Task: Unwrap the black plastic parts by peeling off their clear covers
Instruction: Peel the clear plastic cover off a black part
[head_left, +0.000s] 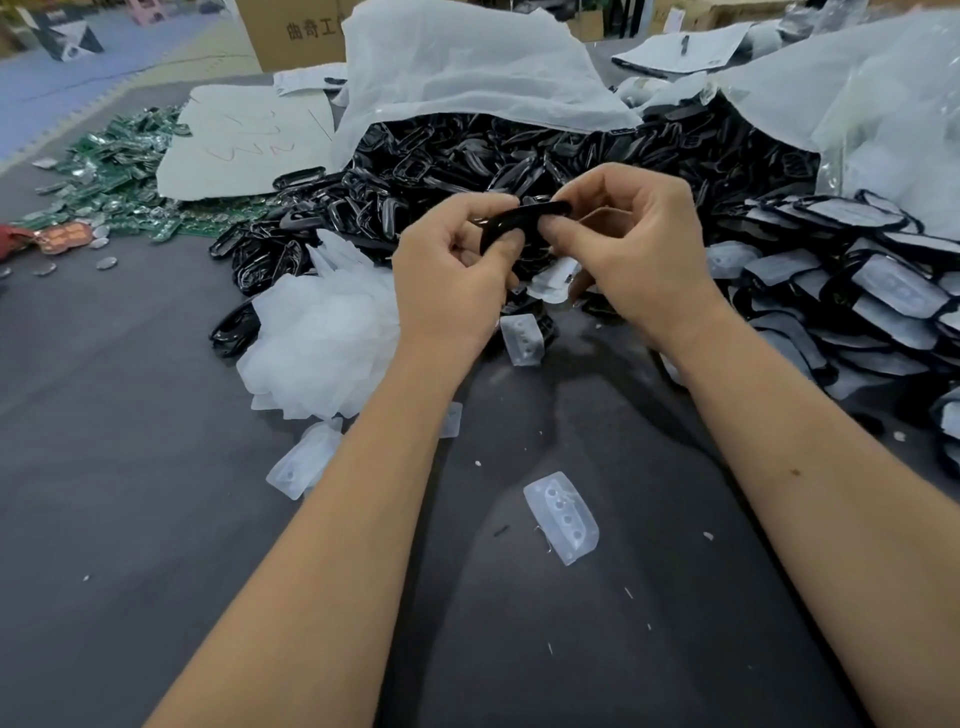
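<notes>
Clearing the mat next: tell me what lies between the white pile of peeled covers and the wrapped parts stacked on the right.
In the head view, both hands, left and right, hold a black part there; a loose clear cover lies below on the mat.

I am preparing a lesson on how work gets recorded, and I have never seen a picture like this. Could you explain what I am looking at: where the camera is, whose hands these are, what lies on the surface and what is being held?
There is no machine here. The single picture comes from a wide-angle camera worn on a person's head, looking forward and down, so both bare forearms reach into view from the bottom.

The left hand and right hand together pinch one curved black plastic part above a dark grey table.

Behind the hands lies a big heap of black parts, spilling from under white plastic sheeting. To the right are still-wrapped parts under clear covers. Peeled-off covers sit in a white pile, and a loose cover lies nearer the camera. Green circuit boards lie far left.
</notes>
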